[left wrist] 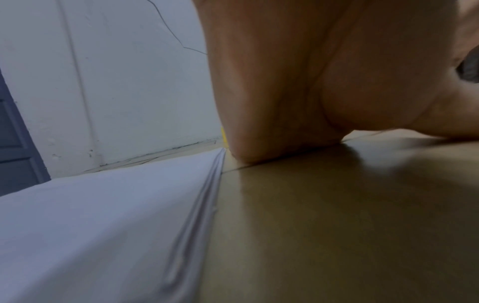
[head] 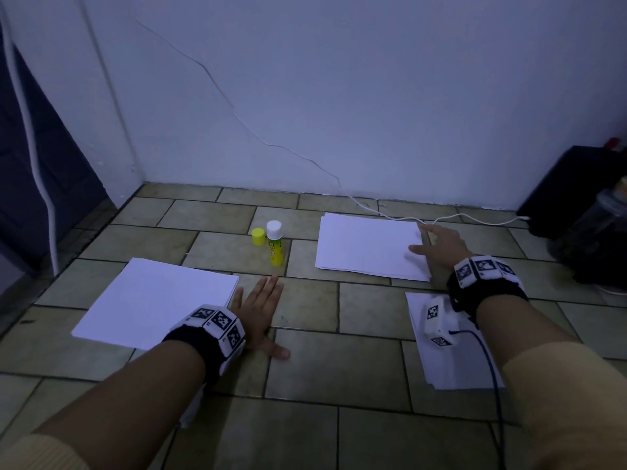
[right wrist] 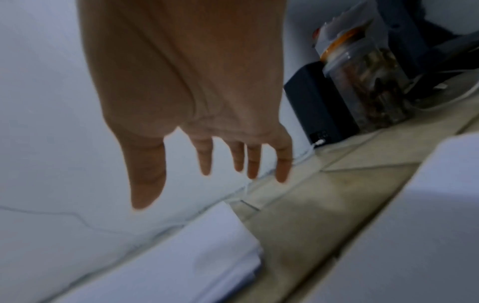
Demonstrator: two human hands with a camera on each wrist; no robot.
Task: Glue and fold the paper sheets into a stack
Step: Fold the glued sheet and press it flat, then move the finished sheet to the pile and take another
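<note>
Three lots of white paper lie on the tiled floor: a stack at the left [head: 156, 300], a stack further back on the right [head: 366, 245], and folded sheets near my right forearm [head: 454, 364]. A yellow glue stick [head: 274, 244] stands uncapped between the stacks, its yellow cap [head: 258, 236] beside it. My left hand [head: 261, 310] lies flat on the floor, fingers straight, just right of the left stack [left wrist: 103, 225]. My right hand [head: 437, 245] hovers with spread, straight fingers [right wrist: 204, 155] over the right edge of the far stack [right wrist: 181, 256]. It holds nothing.
A white cable [head: 407, 217] runs along the wall foot to a black box [head: 573, 184] at the far right. A clear jar [right wrist: 370, 86] stands beside that box. A dark door [head: 30, 164] is at the left.
</note>
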